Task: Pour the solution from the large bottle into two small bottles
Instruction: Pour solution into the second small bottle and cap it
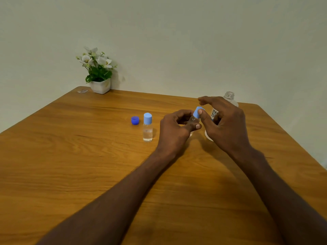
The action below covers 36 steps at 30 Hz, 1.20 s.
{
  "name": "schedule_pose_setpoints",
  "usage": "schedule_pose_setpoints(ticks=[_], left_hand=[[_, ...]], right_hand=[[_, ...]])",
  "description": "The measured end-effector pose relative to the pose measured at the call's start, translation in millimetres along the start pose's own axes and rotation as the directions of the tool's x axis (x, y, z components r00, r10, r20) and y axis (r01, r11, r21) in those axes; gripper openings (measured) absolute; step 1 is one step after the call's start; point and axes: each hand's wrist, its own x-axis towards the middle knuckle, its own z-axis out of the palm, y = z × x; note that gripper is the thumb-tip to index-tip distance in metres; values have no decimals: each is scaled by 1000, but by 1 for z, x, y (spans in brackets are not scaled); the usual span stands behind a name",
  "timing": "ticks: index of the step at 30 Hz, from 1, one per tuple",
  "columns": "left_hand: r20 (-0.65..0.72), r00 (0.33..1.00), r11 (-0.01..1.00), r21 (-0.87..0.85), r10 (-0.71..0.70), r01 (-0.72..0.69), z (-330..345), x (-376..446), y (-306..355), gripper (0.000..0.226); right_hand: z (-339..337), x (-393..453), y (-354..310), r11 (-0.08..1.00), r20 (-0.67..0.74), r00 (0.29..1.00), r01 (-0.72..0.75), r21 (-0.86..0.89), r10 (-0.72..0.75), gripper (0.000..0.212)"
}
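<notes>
Standing on a wooden table (70,156), plain wall (177,32) behind: potted flowers (97,71), capped small bottle (147,128), dark-blue cap (135,120), uncapped large bottle (230,99).
Left hand (175,131) grips the second small bottle (193,120); right hand (224,124) pinches its light-blue cap (197,111).

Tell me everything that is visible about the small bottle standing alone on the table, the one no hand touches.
The small bottle stands upright on the wooden table, left of the left hand and apart from it. Its body is clear, plastic by the look, and holds clear liquid in its lower part. A tall light blue cap sits on top. A loose dark blue cap lies just to its left, not touching it. Nothing but the table touches it.
</notes>
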Motion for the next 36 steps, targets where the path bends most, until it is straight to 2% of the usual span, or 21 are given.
schedule_pose_setpoints(ticks=[4,9,13,15,20,23,26,31,36], left_hand=[[4,1000,1000,18,10,-10,0,0,0,38],[-3,999,999,-3,32,-32,0,0,0,36],[3,999,999,15,35,-35,0,0,0,37],[2,999,999,10,40,-40,1,-1,1,36],[2,1000,1000,1,26,-26,0,0,0,36],[1,999,999,8,37,-37,1,-2,1,31],[4,999,999,-19,33,-33,0,-2,1,27],[17,999,1000,3,31,-31,1,-3,2,31],[11,1000,1000,-6,13,-13,0,-1,0,33]], right_hand=[[3,-2,0,1000,33,999,-10,-24,11,30],[-1,0,-1,1000,32,999,-9,-9,9,38],[3,-1,0,999,32,999,-28,-34,29,31],[2,-1,0,998,20,999,-43,-37,44,34],[3,-2,-1,999,38,999,17,-30,-16,35],[5,-3,-2,998,12,1000,-24,-56,24,34],[2,-1,-2,1000,42,999,-10,-26,11,39],[5,-3,-3,998,5,999,-44,-42,45,32],[5,-3,-4,1000,40,999,-18,-17,18,30]])
